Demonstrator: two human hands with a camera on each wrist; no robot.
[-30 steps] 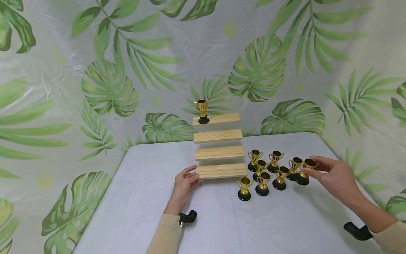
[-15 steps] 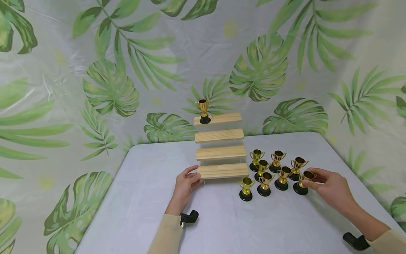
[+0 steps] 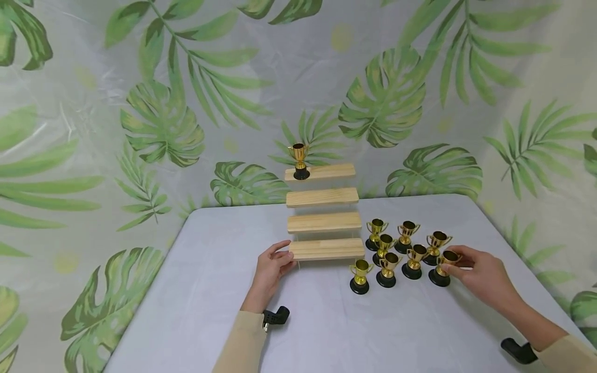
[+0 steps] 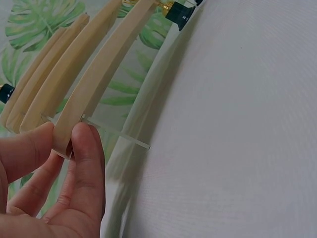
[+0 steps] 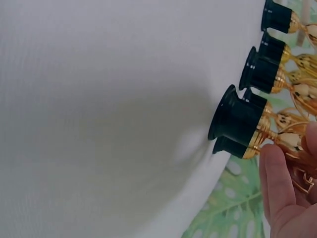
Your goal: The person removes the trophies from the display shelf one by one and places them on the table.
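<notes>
My left hand grips the left end of the lowest board of a four-step wooden display rack. In the left wrist view, the thumb and fingers pinch that board near its clear support. At the right, my right hand holds a small gold trophy cup with a black base, thumb and fingers around its cup. It stands upright, its base apparently on the table. The right wrist view shows its black base low over or on the cloth. Another trophy stands on the top board's left end.
Several more gold trophies stand close together between the rack and my right hand. A white cloth covers the table. Behind it hangs a leaf-patterned curtain. Each wrist carries a black camera mount.
My right hand has brought its trophy toward me and slightly left, apart from the trophy behind it, into line with the front row. My left hand keeps its hold on the rack.
</notes>
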